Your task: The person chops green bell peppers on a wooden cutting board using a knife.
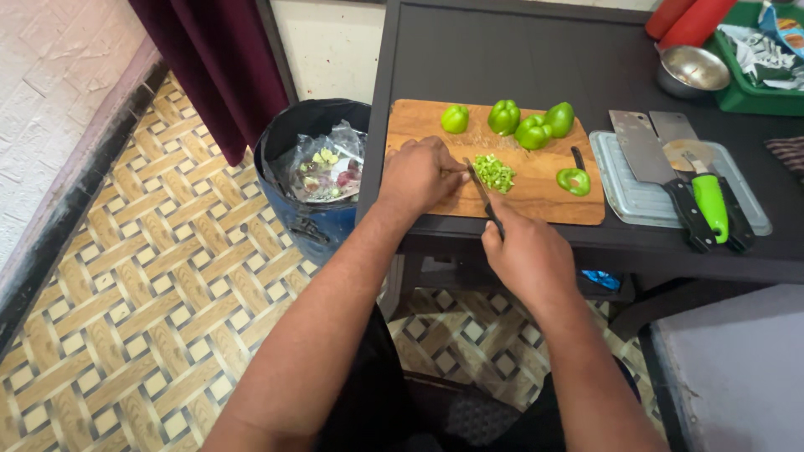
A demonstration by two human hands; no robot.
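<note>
Dark table (519, 67) carried a wooden cutting board (419, 125). Your right hand (528, 255) gripped a knife (481, 191) over chopped green pepper (494, 172), your left hand (419, 174) curled just beside it. Pepper pieces (532, 124) lay behind; a tray (636, 201) with cleavers (645, 155) sat alongside, a bin (314, 167) below.

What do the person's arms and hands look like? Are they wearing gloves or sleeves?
No gloves and no sleeves in view. The left hand and right hand are bare, and both forearms are uncovered right to the picture's bottom edge. No watch, rings or bracelets show. Dark clothing shows between the arms.
</note>
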